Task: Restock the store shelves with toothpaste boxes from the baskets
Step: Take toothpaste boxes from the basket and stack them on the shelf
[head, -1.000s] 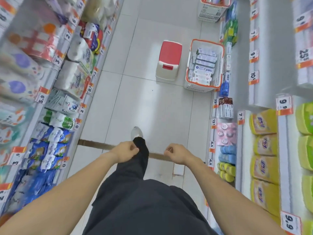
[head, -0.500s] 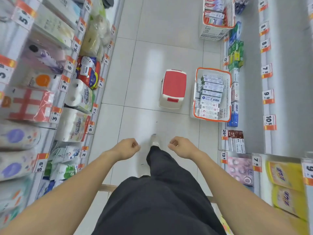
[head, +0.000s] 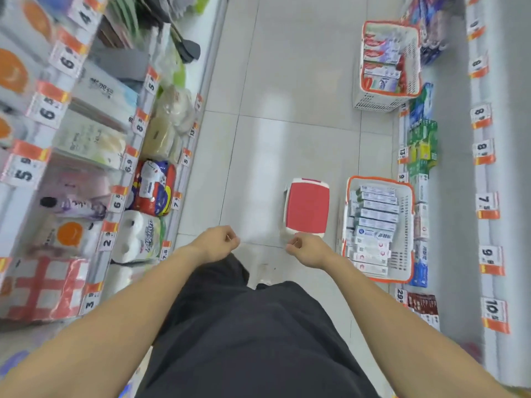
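Both hands out front and empty: left hand (head: 217, 244) and right hand (head: 307, 249) loosely curled, holding nothing. Just past the right hand, the red stool (head: 307, 208), and beside it the near basket (head: 409, 239), packed with toothpaste boxes (head: 373, 225) against the right shelves (head: 454, 196). Farther up the aisle, a second basket (head: 373, 100), also loaded. By my read, no box is in hand yet, and both baskets are left to empty.
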The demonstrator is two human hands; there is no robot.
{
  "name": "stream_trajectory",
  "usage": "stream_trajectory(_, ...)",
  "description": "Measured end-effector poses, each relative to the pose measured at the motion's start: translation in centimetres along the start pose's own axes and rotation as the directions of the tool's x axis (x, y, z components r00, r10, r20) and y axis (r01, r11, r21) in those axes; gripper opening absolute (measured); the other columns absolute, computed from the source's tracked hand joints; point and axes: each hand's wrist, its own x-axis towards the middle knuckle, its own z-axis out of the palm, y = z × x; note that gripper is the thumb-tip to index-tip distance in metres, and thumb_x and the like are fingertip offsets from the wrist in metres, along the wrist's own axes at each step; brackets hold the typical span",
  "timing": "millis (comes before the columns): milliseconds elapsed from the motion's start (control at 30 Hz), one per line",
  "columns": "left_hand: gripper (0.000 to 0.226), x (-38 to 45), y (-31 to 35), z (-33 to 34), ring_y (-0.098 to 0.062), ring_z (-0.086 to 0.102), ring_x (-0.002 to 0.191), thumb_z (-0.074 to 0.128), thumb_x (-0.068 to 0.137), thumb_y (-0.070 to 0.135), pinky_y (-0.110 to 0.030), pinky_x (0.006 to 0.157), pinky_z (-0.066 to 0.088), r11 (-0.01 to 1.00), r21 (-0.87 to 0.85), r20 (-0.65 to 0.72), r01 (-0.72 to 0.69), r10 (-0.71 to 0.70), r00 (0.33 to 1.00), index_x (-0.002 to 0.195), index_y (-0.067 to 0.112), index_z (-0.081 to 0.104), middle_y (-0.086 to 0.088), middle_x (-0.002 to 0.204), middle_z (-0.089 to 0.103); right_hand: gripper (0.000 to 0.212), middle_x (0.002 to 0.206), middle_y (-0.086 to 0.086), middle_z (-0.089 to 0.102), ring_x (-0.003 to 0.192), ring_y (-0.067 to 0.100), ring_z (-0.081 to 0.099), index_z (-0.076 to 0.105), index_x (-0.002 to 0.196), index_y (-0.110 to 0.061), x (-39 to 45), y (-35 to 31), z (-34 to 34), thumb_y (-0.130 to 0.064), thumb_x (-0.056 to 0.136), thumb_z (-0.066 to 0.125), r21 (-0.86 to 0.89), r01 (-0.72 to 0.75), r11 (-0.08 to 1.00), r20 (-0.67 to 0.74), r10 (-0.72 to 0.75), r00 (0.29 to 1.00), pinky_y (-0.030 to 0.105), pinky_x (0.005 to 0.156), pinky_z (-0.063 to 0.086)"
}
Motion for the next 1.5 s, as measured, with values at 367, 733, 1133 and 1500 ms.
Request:
stream_trajectory(367,0.029,18.4,7.8,-19.1,-0.017,0.057,0.098,0.05,0.1,0.04,-0.027,0.083,0.04,0.966,0.203,0.147,-0.163,0.135,0.98,0.112,0.016,0.061,0.0,0.113,0.065,0.034,0.124,0.003,0.064,0.109,0.022,0.059,0.061,0.122,-0.013,13.3,-7.9,-13.8,-0.036,0.098,0.056,0.17,-0.14,0.976,-0.047,0.149,0.988,0.031,0.088,0.046)
stream_trajectory(733,0.033,35.9,24.6,-33.2,-0.022,0.059,0.105,0.049,0.099,0.039,-0.035,0.09,0.048,0.734,0.573,0.302,-0.365,0.225,0.926,0.119,0.015,0.059,-0.002,0.115,0.066,0.03,0.108,-0.007,0.062,0.105,0.015,0.06,0.061,0.115,-0.016,21.3,-8.2,-26.8,-0.039,0.095,0.059,0.663,-0.169,0.73,-0.171,0.367,0.914,0.028,0.088,0.045)
stream_trajectory(1133,0.027,46.8,50.5,-31.4,-0.018,0.059,0.102,0.048,0.099,0.039,-0.031,0.086,0.045,0.433,0.627,0.607,-0.648,0.25,0.754,0.113,0.019,0.061,0.002,0.112,0.065,0.021,0.109,0.0,0.068,0.095,0.019,0.062,0.068,0.105,-0.015,23.6,-0.9,-40.2,-0.031,0.093,0.061,0.923,-0.09,0.374,-0.184,0.635,0.75,0.032,0.091,0.049)
stream_trajectory(1500,0.028,47.7,66.8,-19.3,-0.02,0.058,0.104,0.045,0.1,0.041,-0.033,0.09,0.047,-0.152,0.491,0.87,-0.858,0.046,0.49,0.113,0.02,0.059,-0.002,0.12,0.064,0.024,0.104,-0.002,0.065,0.097,0.015,0.058,0.066,0.104,-0.016,19.9,2.5,-39.4,-0.037,0.096,0.059,0.987,0.148,-0.057,-0.023,0.871,0.49,0.025,0.084,0.04)
